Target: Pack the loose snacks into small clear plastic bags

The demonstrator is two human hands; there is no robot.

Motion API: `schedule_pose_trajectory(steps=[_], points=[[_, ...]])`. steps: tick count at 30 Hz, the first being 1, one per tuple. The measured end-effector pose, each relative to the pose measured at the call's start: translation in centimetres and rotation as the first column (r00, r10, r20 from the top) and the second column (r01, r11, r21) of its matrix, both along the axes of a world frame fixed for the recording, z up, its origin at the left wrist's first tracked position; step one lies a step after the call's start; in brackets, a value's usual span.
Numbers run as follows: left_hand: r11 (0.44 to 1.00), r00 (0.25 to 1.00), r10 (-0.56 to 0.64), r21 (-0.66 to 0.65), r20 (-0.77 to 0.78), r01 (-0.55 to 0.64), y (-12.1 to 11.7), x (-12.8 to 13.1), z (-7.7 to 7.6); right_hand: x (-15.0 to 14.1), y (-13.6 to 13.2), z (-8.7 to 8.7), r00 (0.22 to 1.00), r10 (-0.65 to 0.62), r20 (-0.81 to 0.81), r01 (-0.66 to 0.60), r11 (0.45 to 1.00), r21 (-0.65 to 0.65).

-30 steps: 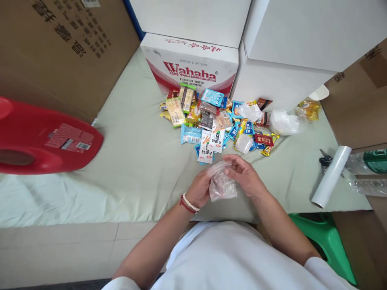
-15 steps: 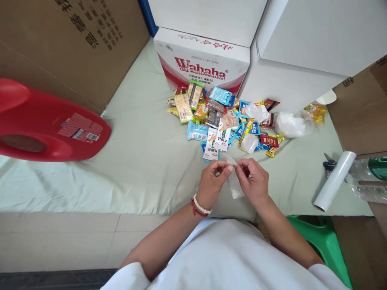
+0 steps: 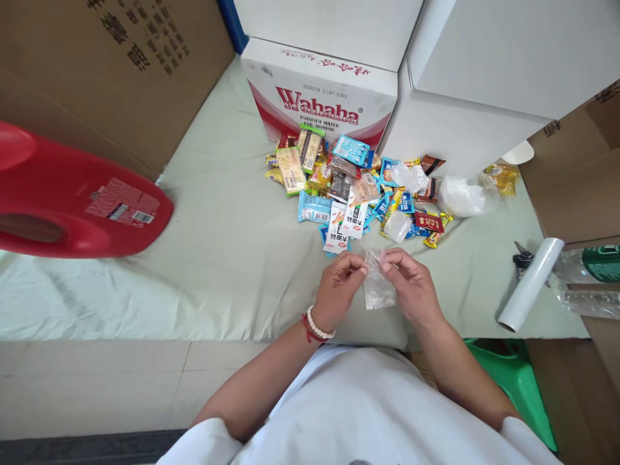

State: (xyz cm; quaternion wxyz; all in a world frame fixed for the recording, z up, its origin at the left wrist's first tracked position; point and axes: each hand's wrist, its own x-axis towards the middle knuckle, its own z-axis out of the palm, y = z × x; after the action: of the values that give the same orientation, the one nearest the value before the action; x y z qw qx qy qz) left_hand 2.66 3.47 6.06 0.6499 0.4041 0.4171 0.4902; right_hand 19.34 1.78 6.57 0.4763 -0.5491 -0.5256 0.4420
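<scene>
A small clear plastic bag [image 3: 379, 292] hangs between my hands, in front of a heap of wrapped snacks. My left hand [image 3: 340, 289] pinches the bag's left edge between thumb and fingers. On its right edge, the thumb and fingers of my right hand [image 3: 411, 284] are closed. The bag looks flat, with nothing visible inside. Just beyond my fingertips lie two white snack packets [image 3: 338, 227], a light blue packet [image 3: 314, 208] and a crumpled clear bag [image 3: 398, 227]. A bigger bunch of clear plastic bags [image 3: 462, 196] sits right of the heap.
Behind the snacks stands a white and red Wahaha box [image 3: 320, 97]. A big red jug [image 3: 72, 194] lies at the left by a cardboard box [image 3: 111, 77]. At the right are a white roll [image 3: 530, 284], scissors [image 3: 522, 259], plastic bottles [image 3: 588, 265] and a green stool [image 3: 523, 387].
My hands have moved slightly apart, and the bag between them has spread wider. Both hands still pinch it. The whole view has shifted a little.
</scene>
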Motion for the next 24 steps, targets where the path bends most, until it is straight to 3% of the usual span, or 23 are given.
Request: schedule_pose_trajectory(steps=[5,9,13,19,24], points=[[0.966,0.952,0.062,-0.257,0.300,0.018,0.9,-1.1,0.0,0.1,0.2,0.3,0.941,-0.140,-0.307,0.077,0.975,-0.207],[0.931,0.943,0.184,-0.356,0.277,-0.077,1.8,-1.0,-0.4,-0.3,0.0,1.0,0.904,-0.251,-0.348,0.148,0.944,-0.295],[0.936,0.964,0.241,-0.289,0.108,-0.202,2.2,-1.0,-1.1,0.1,0.0,1.4,0.883,-0.239,-0.404,0.096,0.934,-0.344],[0.966,0.989,0.102,-0.249,0.110,-0.072,1.8,-2.0,-0.5,1.5,0.4,0.3,0.869,-0.240,-0.433,0.110,0.947,-0.302],[0.967,0.976,0.098,-0.249,0.195,-0.047,1.5,-1.9,0.3,0.2,-0.7,-1.3,0.876,-0.085,-0.475,-0.083,0.943,-0.322]])
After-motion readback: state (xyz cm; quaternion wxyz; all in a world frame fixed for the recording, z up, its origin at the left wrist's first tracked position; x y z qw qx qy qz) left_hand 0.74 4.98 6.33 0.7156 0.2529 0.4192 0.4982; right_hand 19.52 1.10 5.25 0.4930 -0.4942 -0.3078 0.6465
